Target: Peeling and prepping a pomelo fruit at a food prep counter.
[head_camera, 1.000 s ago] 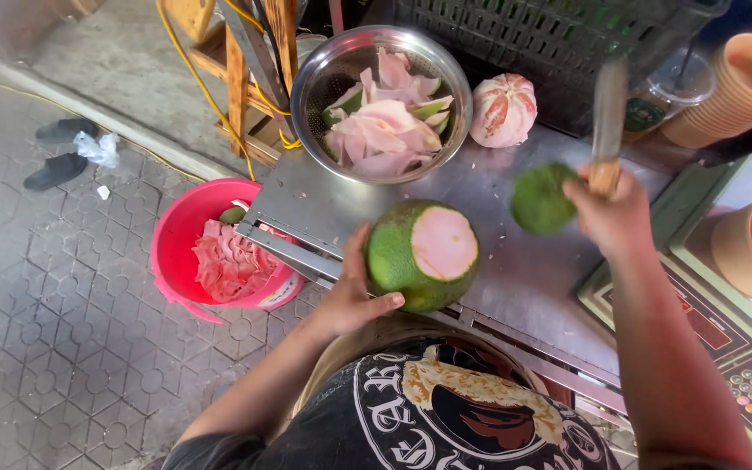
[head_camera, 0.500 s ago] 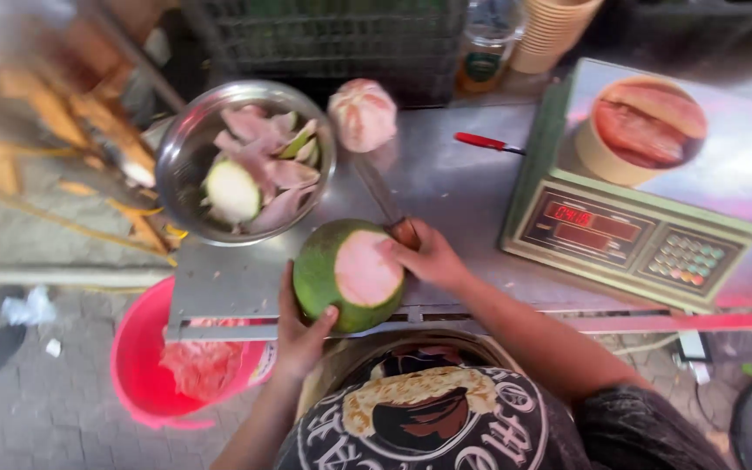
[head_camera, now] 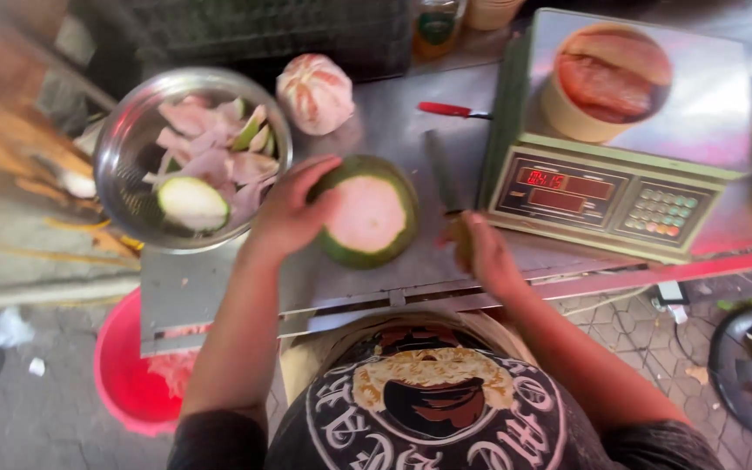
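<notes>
**Fruit held, knife pulled back**

The left hand [head_camera: 285, 213] now holds the green pomelo [head_camera: 365, 211] at frame centre, fingers curled on its rim. Its cut pink face points up. The right hand [head_camera: 485, 252] has dropped lower right, fist around a knife [head_camera: 442, 174] whose blade points up the frame. Peel sits in the metal bowl [head_camera: 124, 139], upper left.
</notes>
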